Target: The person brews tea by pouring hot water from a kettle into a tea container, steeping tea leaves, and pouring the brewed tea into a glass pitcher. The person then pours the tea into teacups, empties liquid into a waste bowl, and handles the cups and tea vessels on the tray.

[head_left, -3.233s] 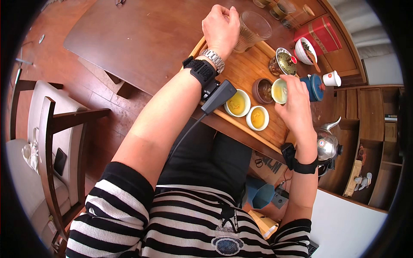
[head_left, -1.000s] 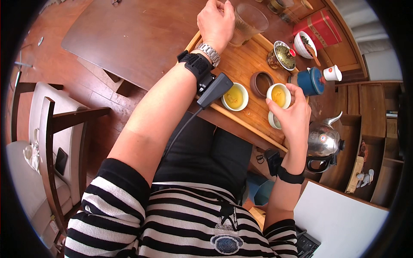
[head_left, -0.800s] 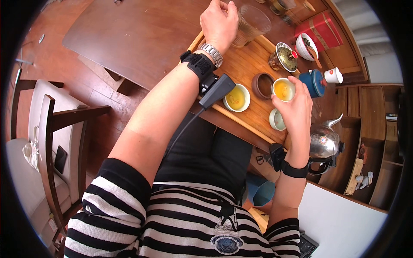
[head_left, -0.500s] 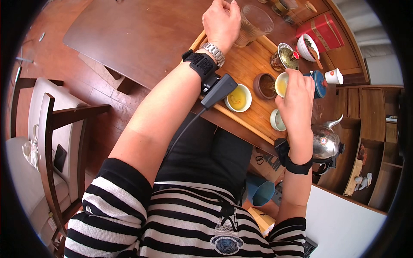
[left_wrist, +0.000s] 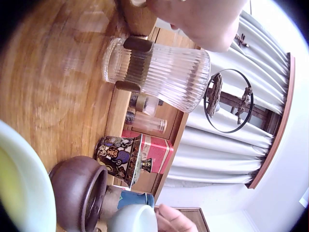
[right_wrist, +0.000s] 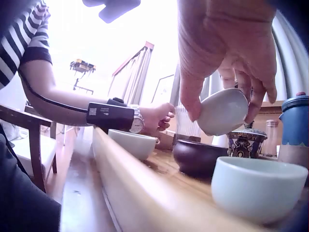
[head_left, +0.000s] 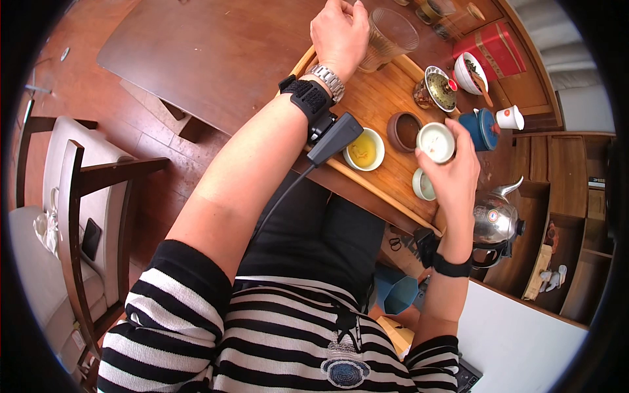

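The right hand [head_left: 457, 160] pinches a small white teacup [head_left: 436, 142] by its sides between thumb and fingertips, probably to keep its mouth unobstructed; tilted, it hangs above the tea tray [head_left: 357, 101], beside the brown bowl [head_left: 393, 139]. The bowl sits inward of the tray's near edge, likely for easy reach. Along that edge stand a tea-filled cup [right_wrist: 131, 145] and a pale green cup [right_wrist: 258, 188]. The left hand [head_left: 341, 33], loosely curled and seemingly holding nothing, is near the ribbed glass [head_left: 394, 38] at the tray's left end.
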A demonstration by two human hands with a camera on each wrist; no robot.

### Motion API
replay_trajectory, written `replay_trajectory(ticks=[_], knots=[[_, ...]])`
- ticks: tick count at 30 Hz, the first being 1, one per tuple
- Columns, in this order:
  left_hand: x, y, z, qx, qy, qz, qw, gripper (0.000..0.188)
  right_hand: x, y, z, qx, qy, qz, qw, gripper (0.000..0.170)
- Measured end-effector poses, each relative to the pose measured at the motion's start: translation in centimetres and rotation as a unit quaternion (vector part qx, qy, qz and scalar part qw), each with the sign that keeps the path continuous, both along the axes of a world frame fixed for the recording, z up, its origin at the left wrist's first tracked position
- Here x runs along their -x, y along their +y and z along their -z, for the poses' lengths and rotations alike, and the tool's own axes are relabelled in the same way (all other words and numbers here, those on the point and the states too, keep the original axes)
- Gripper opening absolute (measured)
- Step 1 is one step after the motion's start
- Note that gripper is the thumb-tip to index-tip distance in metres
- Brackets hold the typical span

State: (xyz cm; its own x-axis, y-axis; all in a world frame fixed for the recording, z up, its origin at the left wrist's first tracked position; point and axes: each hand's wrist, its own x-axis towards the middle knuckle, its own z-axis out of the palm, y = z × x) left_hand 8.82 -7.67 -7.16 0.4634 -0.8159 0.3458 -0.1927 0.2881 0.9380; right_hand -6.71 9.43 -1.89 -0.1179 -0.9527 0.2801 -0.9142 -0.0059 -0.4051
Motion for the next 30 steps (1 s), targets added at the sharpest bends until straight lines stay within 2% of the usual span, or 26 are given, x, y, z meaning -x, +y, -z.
replay_trajectory(ticks=[1,4,8,10,30], knots=[[0.0,-0.1,0.1,0.003,-0.002,0.000,1.000,0.026,-0.3,0.6,0.2,0.000,-0.001,0.000,1.000,0.056],[0.1,-0.2,0.2,0.015,-0.004,-0.008,1.000,0.026,-1.2,2.3,1.4,-0.035,-0.103,-0.003,0.994,0.056],[0.1,-0.2,0.2,0.022,-0.007,-0.010,1.000,0.025,-2.0,3.3,2.1,-0.042,-0.072,-0.004,0.997,0.060],[0.1,0.0,0.2,0.021,-0.012,-0.009,1.000,0.026,-1.9,3.4,2.6,-0.048,-0.012,-0.007,0.999,0.062],[0.0,0.0,0.1,0.023,-0.029,-0.002,0.999,0.025,-1.8,4.3,3.8,-0.065,-0.013,-0.007,0.998,0.062]])
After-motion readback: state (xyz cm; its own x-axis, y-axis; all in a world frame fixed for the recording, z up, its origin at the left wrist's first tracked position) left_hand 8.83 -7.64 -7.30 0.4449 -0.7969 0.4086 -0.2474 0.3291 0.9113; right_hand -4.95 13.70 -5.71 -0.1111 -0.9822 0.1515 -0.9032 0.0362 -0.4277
